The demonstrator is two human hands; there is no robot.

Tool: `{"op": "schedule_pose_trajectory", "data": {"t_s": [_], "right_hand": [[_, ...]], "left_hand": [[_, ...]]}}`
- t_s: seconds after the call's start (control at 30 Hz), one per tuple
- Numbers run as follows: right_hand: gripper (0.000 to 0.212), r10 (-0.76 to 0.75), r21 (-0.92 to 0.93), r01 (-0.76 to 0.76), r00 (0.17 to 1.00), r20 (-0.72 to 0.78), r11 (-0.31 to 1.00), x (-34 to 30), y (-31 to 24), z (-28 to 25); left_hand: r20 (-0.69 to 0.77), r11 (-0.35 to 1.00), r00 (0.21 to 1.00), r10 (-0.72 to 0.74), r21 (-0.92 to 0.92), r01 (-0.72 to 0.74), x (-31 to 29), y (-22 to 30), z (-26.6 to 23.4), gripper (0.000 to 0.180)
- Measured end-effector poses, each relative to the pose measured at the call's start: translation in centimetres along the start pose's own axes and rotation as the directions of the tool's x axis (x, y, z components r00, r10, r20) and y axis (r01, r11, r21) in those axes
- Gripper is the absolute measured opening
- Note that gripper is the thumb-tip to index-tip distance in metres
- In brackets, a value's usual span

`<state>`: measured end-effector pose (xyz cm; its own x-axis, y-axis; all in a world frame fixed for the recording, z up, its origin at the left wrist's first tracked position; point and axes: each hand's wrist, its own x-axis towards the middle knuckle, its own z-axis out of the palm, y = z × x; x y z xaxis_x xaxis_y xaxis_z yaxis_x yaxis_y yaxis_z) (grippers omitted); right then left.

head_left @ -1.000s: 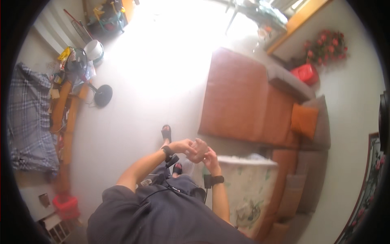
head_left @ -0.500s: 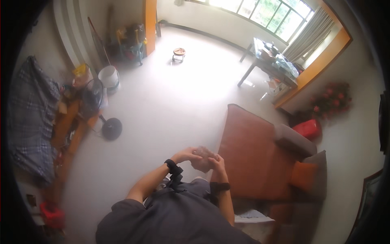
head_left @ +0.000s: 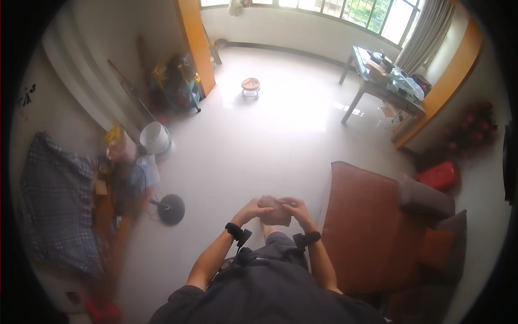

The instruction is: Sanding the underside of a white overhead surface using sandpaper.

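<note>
Brownish bag (head_left: 277, 216) is up in front of the torso, above the lower leg as seen from the head, between both hands. Looks like thin, soft, slightly see-through film; surface wrinkled, outline irregular, top edge bunched. Exact material and contents: can't tell, too blurred.

Left hand (head_left: 250, 210): fingers curled in, thumb and fingertips pinched on the bag's upper left edge. Right hand (head_left: 297, 209): fingers bent, thumb and index closed at the upper right edge. No clear gap between fingertips and film on either side; exact finger spacing too small to read.

Orientation: gripped edge faces away from the body, running roughly left-right between the hands; the body of the bag falls toward the wearer. Nearly as wide as long, so the long axis is weak; best read is a slight diagonal, far left to near right.

Both wrists carry black straps with small dark blocky units. Shirt is dark grey fabric.

Around: smooth, glossy pale floor (head_left: 243, 156); flat, rectangular red-brown sofa cover (head_left: 372, 232) to the right; round black fan base (head_left: 171, 209) and cylindrical white bucket (head_left: 155, 137) to the left; rumpled plaid cloth (head_left: 56, 200) far left; small round-topped stool (head_left: 251, 84) well ahead.
</note>
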<state>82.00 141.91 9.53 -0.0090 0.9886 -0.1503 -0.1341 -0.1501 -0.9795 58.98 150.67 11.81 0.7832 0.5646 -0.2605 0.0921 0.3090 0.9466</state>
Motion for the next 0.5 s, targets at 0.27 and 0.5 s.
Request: {"op": "schedule_pose_trajectory", "data": {"t_s": [0.27, 0.5], "right_hand": [[0.035, -0.082, 0.065, 0.07, 0.975, 0.208, 0.995, 18.0, -3.1, -1.3], [0.041, -0.062, 0.012, 0.061, 0.937, 0.344, 0.998, 27.4, -8.5, -4.7]], "left_hand": [[-0.178, 1.0, 0.984, -0.021, 0.0, 0.021, 10.3, 4.0, -11.4, 0.041], [-0.25, 0.969, 0.967, 0.054, -0.219, -0.111, 18.8, 7.9, -16.9, 0.035]]}}
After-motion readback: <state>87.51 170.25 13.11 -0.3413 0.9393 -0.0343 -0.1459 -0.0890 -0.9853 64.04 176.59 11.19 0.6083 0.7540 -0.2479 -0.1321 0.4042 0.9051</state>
